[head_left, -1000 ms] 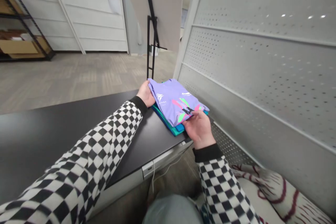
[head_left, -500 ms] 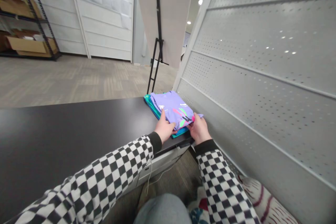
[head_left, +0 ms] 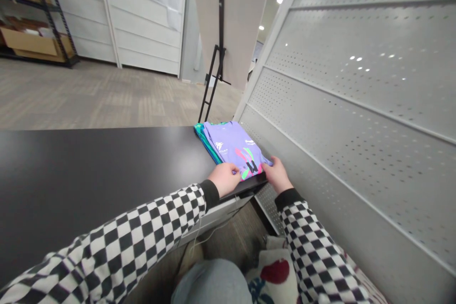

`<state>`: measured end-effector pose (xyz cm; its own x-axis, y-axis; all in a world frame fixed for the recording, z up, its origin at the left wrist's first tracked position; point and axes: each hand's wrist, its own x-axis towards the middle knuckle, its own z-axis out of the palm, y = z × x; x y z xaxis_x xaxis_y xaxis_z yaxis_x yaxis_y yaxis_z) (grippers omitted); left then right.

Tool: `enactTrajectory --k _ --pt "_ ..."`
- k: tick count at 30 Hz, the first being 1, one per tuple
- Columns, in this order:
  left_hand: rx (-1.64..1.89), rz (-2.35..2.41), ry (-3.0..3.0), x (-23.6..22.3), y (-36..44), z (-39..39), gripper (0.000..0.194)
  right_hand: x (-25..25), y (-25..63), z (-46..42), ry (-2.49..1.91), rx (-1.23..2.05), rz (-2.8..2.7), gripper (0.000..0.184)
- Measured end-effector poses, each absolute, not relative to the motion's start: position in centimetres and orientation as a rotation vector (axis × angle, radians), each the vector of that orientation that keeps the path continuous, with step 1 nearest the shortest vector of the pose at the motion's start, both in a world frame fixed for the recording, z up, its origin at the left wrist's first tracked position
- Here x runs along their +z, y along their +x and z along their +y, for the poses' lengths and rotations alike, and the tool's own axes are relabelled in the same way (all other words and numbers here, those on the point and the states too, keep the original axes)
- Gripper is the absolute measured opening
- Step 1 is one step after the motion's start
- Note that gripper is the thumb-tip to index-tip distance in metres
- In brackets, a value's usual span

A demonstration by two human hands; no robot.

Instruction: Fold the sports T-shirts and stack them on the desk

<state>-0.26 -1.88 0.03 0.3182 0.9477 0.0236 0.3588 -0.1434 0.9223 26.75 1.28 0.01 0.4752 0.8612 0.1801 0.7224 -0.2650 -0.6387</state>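
A folded purple T-shirt with white, pink, green and black prints lies on top of folded teal-green clothing at the table's right corner. My left hand is at the shirt's near left corner, thumb and fingers pinched together on its edge. On the near right side, my right hand closes thumb and fingers on the shirt's purple edge. The tips of some fingers on both hands are hidden.
The black table stretches left. A perforated white panel rises close by on the right. Behind the table stand a black easel with a board and a shelf with cardboard boxes. A thin cable hangs below the table's front.
My left thumb has come down from the shirt's top to its near edge. The shirt lies flatter, its near edge lower over the teal clothing. The view has shifted slightly.
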Motion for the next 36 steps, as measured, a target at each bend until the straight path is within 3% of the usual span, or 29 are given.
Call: enactTrajectory --k 3,7,10,15,20,26,36 --pt "0.877 1.217 1.991 0.9 -0.9 -2.7 0.025 1.3 27.0 1.3 -2.242 0.020 -1.498 0.075" --pt "1.103 1.191 2.254 2.6 -2.4 -0.4 0.032 4.3 25.5 2.8 -2.154 -0.228 -1.696 0.073" --pt "1.186 1.166 2.374 2.5 -3.7 4.0 0.050 5.7 23.1 5.6 -1.946 -0.209 -1.871 0.072" --pt "0.820 1.290 2.320 0.0 -5.1 9.5 0.065 3.5 19.1 9.7 -1.918 -0.031 -2.044 0.069" --pt "0.759 1.342 2.254 -1.4 -5.6 9.8 0.073 0.1 18.3 10.4 -2.009 0.098 -2.081 0.072" --pt "0.653 1.498 2.265 -1.6 -6.7 8.1 0.093 0.2 18.5 7.4 -1.994 0.066 -2.032 0.072" --pt "0.543 1.539 2.357 -1.3 -15.7 -0.8 0.078 -0.2 20.2 -2.8 -2.078 0.150 -1.800 0.085"
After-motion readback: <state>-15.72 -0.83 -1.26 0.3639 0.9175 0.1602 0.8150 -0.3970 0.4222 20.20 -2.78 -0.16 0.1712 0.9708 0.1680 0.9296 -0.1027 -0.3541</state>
